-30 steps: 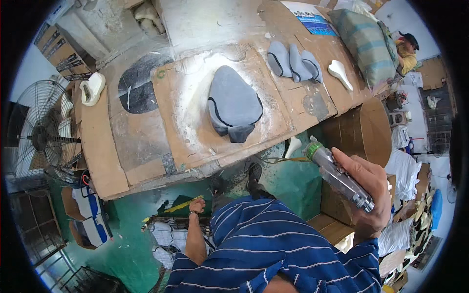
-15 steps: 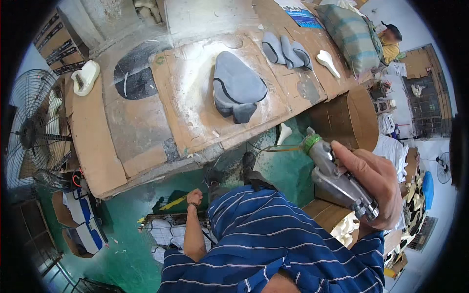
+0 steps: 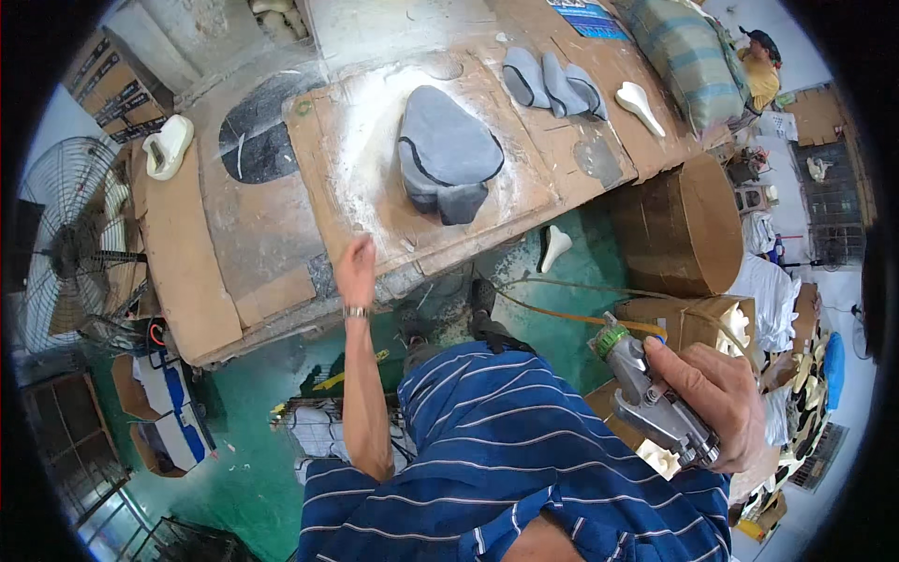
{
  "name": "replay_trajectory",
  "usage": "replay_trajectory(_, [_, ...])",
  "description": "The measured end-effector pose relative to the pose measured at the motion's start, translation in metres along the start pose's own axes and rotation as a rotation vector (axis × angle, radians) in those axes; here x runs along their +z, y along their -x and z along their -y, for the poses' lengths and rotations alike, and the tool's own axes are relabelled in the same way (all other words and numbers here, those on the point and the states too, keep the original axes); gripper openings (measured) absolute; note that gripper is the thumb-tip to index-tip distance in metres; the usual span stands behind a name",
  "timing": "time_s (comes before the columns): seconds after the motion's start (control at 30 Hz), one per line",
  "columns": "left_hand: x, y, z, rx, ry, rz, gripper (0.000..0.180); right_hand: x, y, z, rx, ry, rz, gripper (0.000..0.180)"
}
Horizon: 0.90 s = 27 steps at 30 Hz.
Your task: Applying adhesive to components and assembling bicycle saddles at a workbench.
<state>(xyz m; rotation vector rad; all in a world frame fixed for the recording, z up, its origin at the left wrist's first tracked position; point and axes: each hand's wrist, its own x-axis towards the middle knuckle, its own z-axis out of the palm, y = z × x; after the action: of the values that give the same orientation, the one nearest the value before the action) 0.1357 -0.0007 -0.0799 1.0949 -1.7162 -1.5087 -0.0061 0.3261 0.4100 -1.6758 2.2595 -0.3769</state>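
My right hand (image 3: 716,398) grips a metal spray gun (image 3: 651,398) with a green cap, held low at my right side with a hose (image 3: 562,314) trailing from it. My left hand (image 3: 356,270) reaches up with its fingers loosely together and touches the near edge of the cardboard-covered bench (image 3: 234,309). A stack of grey moulded pads (image 3: 448,155) lies on a white-dusted cardboard sheet (image 3: 351,159), just right of and beyond my left hand. Whether the left hand holds anything small is not visible.
Three more grey pads (image 3: 554,82) and a white moulded piece (image 3: 639,103) lie further right on the bench. Another white piece (image 3: 169,145) sits at the left end. A standing fan (image 3: 70,248), an open cardboard box (image 3: 676,225) and another person (image 3: 760,70) surround the bench.
My left hand has risen from down by my leg to the bench edge. My right hand with the spray gun has dropped lower and closer to my body.
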Motion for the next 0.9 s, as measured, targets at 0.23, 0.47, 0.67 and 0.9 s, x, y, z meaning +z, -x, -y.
replay_trajectory(0.23, [0.112,-0.138,-0.153,0.656,-0.628,0.262,0.044,-0.006,0.030,-0.074,-0.006,-0.164,-0.002,0.075])
replay_trajectory(0.47, [0.154,-0.194,-0.173,0.420,-1.224,0.597,0.039,0.009,0.052,-0.133,0.017,-0.431,-0.166,0.065])
replay_trajectory(0.67, [0.161,-0.201,-0.167,0.274,-1.199,0.631,0.042,0.012,0.065,-0.182,0.025,-0.452,-0.150,0.071])
replay_trajectory(0.9, [0.148,-0.199,-0.144,0.322,-1.037,0.636,0.054,0.012,0.080,-0.221,0.066,-0.534,-0.140,0.075])
